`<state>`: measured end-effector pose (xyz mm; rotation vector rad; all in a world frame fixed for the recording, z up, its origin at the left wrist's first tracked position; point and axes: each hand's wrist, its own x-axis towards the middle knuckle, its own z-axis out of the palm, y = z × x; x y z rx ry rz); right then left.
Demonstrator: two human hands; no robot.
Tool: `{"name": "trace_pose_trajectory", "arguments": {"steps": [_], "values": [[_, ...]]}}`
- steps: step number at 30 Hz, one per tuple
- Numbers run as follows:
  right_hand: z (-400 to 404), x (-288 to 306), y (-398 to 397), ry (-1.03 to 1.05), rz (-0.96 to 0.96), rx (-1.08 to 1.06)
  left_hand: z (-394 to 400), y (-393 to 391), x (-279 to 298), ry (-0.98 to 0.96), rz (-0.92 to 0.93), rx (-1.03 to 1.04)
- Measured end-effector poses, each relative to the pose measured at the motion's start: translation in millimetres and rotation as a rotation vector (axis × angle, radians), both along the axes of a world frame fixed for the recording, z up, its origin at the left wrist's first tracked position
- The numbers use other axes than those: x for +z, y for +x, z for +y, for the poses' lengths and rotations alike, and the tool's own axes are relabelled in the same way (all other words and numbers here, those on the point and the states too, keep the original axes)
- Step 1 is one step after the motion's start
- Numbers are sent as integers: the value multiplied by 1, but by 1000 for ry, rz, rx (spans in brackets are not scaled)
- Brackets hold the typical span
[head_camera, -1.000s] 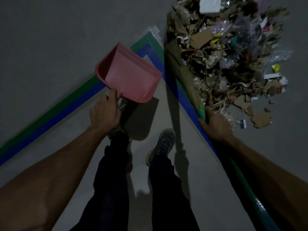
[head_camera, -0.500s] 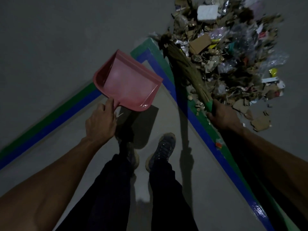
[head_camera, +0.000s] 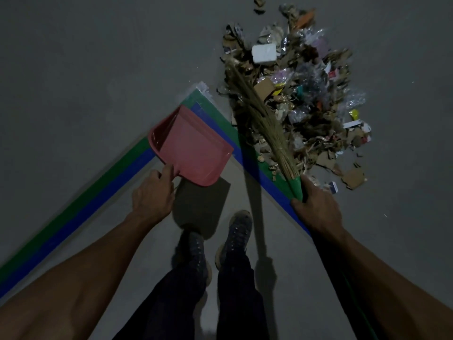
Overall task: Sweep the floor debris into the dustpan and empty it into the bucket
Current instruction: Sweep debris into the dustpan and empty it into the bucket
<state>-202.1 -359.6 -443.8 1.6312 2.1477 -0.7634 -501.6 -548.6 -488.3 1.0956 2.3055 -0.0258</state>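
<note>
A pink plastic dustpan hangs above the floor, empty, its mouth turned to the upper left. My left hand grips its handle from below. My right hand grips the green handle of a straw broom. The broom's bristles reach up and left over the near left side of a debris pile of cardboard scraps, clear plastic, wrappers and a white block. The pile lies on the grey floor to the right of the dustpan. No bucket is in view.
Green and blue tape stripes form a corner on the floor beneath the dustpan and broom. My two shoes stand on the paler floor inside that corner. A few loose scraps lie beyond the pile.
The view has tilted, so the pile sits lower in frame and shows whole. The broom's bristles have swung up along the pile's left side. The dustpan stays lifted in my left hand.
</note>
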Motion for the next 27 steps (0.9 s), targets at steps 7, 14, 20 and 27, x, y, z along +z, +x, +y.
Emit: {"name": "trace_pose_trajectory", "arguments": {"steps": [7,14,20,27], "values": [[28,-11,0,-14,-16,-174,32,2,-22,-27,-11,-133],[101,-73,-13,43,69,-192,75,6,-91,-122,-34,-129],[180,-132,-17,94,60,-186,107,2,-152,-131,-47,-104],[251,-168,-17,85,-47,-126,134,-10,-188,-93,-60,-81]]}}
